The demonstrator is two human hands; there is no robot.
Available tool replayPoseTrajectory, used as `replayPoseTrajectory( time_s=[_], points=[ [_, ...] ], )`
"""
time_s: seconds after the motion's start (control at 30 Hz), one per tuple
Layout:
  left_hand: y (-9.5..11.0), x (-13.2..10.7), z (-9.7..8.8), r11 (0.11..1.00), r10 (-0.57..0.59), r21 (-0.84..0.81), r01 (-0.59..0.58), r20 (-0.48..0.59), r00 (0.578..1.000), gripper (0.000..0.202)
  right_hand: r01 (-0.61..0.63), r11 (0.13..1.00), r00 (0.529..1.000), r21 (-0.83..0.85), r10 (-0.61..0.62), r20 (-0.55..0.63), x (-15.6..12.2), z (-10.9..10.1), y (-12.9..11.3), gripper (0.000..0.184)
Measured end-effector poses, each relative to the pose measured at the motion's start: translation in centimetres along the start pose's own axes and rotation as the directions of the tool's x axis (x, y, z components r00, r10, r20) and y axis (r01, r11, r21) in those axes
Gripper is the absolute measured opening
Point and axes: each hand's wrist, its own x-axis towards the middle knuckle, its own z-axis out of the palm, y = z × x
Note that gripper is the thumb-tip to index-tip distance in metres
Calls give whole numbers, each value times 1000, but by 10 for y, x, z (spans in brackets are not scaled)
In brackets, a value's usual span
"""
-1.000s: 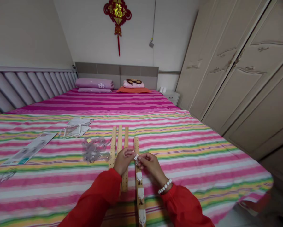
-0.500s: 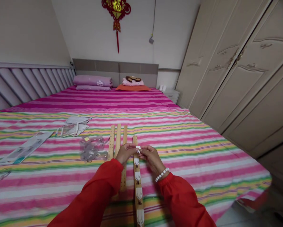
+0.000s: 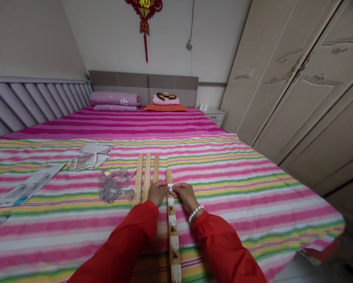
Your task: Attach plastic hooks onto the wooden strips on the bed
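A narrow wooden strip (image 3: pixel 172 212) lies lengthwise on the striped bedspread, with several white hooks mounted in a row along it. Near its far end, my left hand (image 3: pixel 158 192) and my right hand (image 3: pixel 185 194) pinch one white hook (image 3: pixel 170 187) from both sides, over the strip. Whether this hook touches the wood cannot be made out. The closest mounted hook (image 3: pixel 171 202) sits just below my fingers. To the left lie three bare wooden strips (image 3: pixel 147 177) side by side, partly hidden by my left sleeve.
A clear plastic bag of small parts (image 3: pixel 114 188) lies left of the strips. Beyond it are crumpled clear wrappers (image 3: pixel 90 157) and a long flat package (image 3: pixel 28 186). Folded bedding (image 3: pixel 115 99) rests by the headboard, and a wardrobe (image 3: pixel 297 86) stands on the right.
Both hands have shifted slightly down with the white hook, which now sits lower over the strip. My right hand has moved a little left. The view has tilted slightly.
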Motion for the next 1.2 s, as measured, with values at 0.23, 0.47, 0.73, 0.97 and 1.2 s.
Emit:
replayPoseTrajectory(
  time_s=[0.23, 0.47, 0.73, 0.97, 1.2],
  points=[
    [-2, 2, 1, 989, 52, 141, -49, -21, 998, 18, -7, 1000, 999, -20, 6, -37, 7, 1, 6, 11],
    [-3, -1, 6, 928, 189, 337, -156, -68, 980, 14, -32, 999, 999, -33, 30, -40, 11, 1, 8, 13],
    [-11, -6, 6, 873, 341, 397, -284, -81, 937, 18, -60, 997, 997, -58, 57, -51, 11, 3, 6, 18],
    [-10, -9, 1, 692, 436, 573, -438, 152, 887, 16, -48, 994, 997, -97, 42, -62, 10, 4, 8, 17],
    [5, -20, -1, 281, 417, 796, -536, 402, 815, 22, -15, 988, 998, -156, 7, -55, 11, 5, 12, 20]
  ],
)
